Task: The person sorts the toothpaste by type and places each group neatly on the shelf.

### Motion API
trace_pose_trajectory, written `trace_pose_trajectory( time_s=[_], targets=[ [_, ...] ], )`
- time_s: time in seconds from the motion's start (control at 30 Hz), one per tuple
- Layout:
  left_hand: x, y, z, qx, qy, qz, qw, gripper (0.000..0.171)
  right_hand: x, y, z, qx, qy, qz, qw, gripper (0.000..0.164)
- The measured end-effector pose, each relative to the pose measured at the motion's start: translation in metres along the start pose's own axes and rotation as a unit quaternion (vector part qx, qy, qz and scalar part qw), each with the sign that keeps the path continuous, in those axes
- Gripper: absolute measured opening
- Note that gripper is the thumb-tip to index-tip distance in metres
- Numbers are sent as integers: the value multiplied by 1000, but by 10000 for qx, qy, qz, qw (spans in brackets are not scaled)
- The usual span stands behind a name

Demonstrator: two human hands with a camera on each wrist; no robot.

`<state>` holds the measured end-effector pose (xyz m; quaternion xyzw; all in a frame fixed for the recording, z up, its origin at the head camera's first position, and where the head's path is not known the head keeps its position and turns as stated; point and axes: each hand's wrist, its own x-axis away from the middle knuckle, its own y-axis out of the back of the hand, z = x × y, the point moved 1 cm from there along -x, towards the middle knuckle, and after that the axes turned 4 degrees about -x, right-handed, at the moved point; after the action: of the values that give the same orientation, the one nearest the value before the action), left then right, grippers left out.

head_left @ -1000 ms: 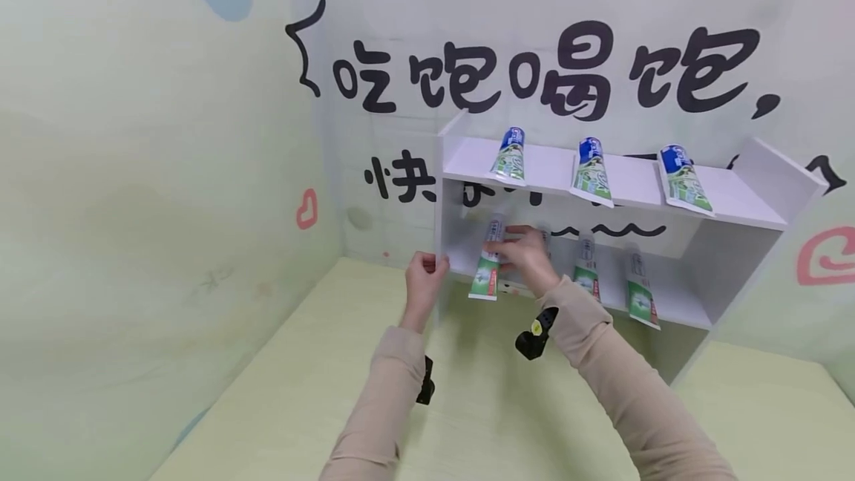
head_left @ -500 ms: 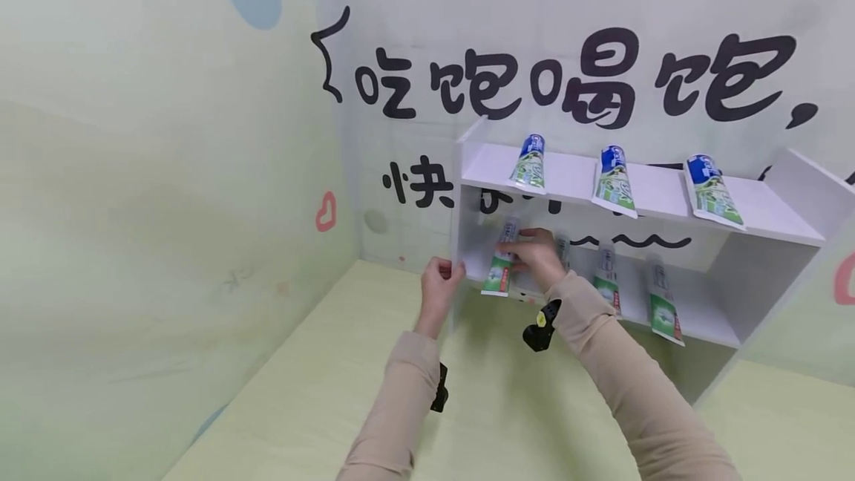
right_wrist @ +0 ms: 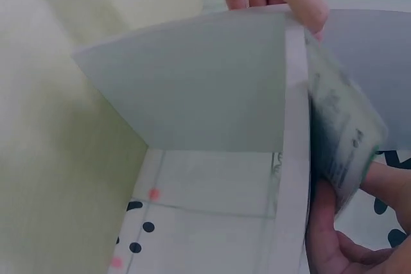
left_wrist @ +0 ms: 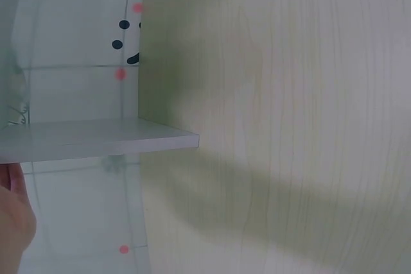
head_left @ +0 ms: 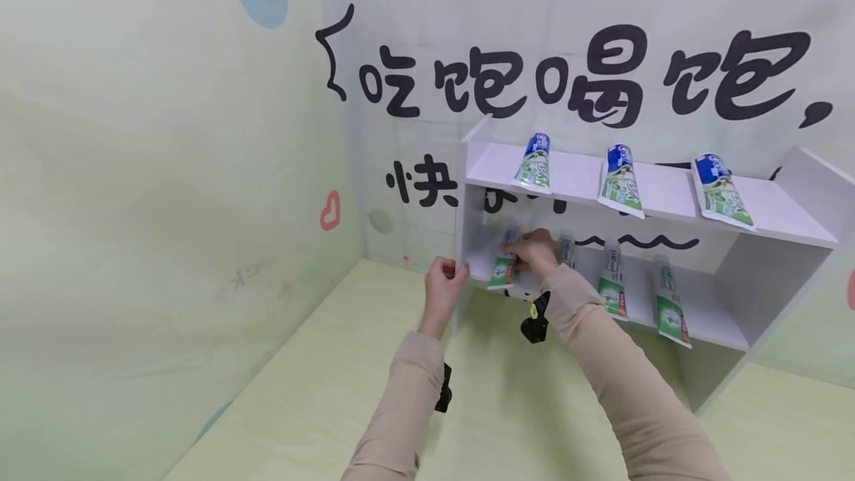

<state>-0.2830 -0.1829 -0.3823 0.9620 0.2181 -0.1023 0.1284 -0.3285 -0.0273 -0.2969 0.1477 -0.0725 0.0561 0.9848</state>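
My right hand [head_left: 537,252] pinches a green-and-white toothpaste tube [head_left: 503,273] at the left end of the white shelf unit's lower shelf. Seen in the right wrist view, thumb and fingers are on either side of the tube [right_wrist: 345,136], which is tilted close over the shelf board [right_wrist: 295,158]. My left hand [head_left: 443,289] holds the front edge of the unit's left side panel, its thumb [right_wrist: 311,11] over the edge and fingers curled outside. Only part of the left hand [left_wrist: 14,219] shows in the left wrist view, beside the panel [left_wrist: 96,142].
Farther right on the lower shelf lie more green toothpaste tubes, one [head_left: 612,284] in the middle and one [head_left: 670,306] at the right. The upper shelf bears three blue-and-green tubes [head_left: 621,180]. A lettered wall [head_left: 414,228] stands behind the unit, on a pale wooden surface [head_left: 320,362].
My right hand has pushed the tube farther back on the lower shelf and lowered it. The left hand keeps its hold on the panel. The head view has turned slightly left.
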Motion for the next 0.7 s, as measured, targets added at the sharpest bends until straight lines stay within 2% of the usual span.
trace_pose_trajectory(
  time_s=[0.2, 0.47, 0.7],
  targets=[
    [-1, -3, -1, -3, 38, 50, 10000, 25, -3, 1, 1, 872, 279, -341, 9952, 64],
    [-4, -5, 0, 53, 85, 81, 9999, 25, 2, 2, 0, 1154, 520, -215, 9917, 62],
    [-3, -2, 3, -32, 144, 24, 9999, 24, 9, 3, 1, 1503, 882, -307, 9842, 47]
  ],
)
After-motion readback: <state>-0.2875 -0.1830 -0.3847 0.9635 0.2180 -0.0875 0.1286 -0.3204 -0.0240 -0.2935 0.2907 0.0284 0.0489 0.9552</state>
